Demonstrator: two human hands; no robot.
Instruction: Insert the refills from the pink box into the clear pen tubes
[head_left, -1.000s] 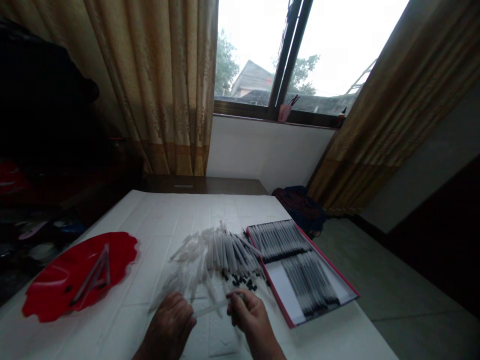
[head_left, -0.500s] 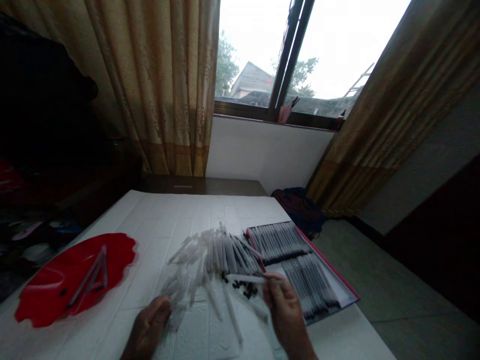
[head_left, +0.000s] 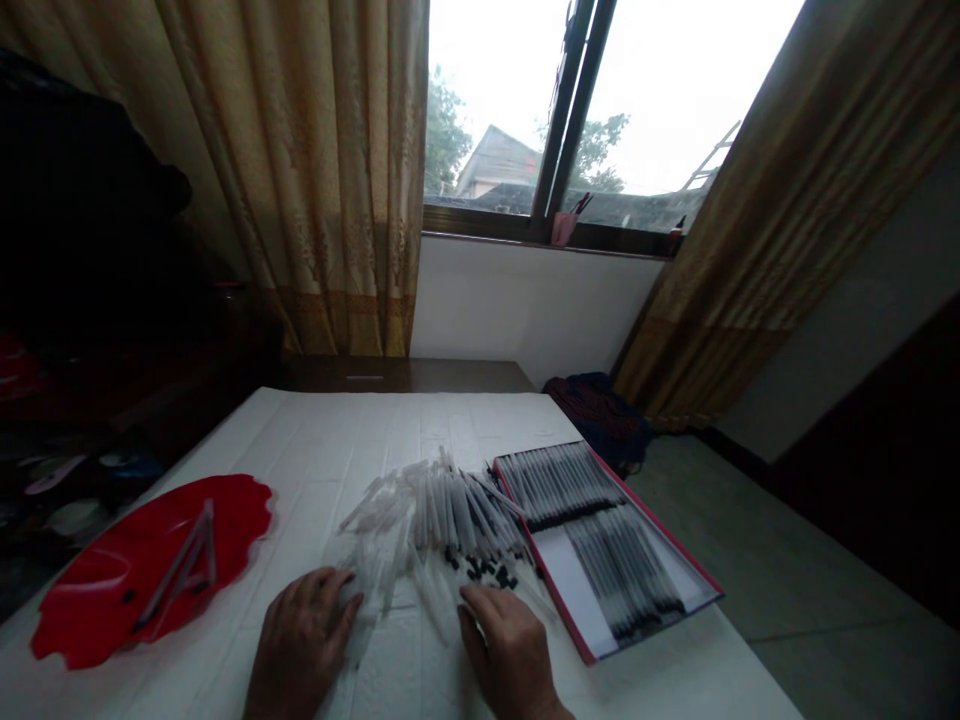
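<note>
White tabletop, two hands at a heap of pen barrels

White, brick-embossed sheeting covers the long table (head_left: 337, 430), which runs from the near edge toward the window wall. On its right side lies a flat red-rimmed cardboard box (head_left: 579, 592), open, with two banks of dark-tipped pens laid side by side and a bare white strip between them. At the left sits a red wavy-edged plastic tray (head_left: 82, 600) holding a few grey pens (head_left: 184, 565) that lean across each other. Between tray and box, just beside the box's left rim, spreads the pile of clear plastic pen barrels (head_left: 442, 505), fanned out and pointing many ways. The left hand (head_left: 300, 640) rests palm down with its fingers loosely spread, the tips touching the near left fringe of the pile. The right hand (head_left: 510, 650) lies palm down too, fingers stretched out and close together, gripping nothing that shows. Its fingertips reach the scatter of small black caps (head_left: 484, 572) at the pile's near edge
</note>
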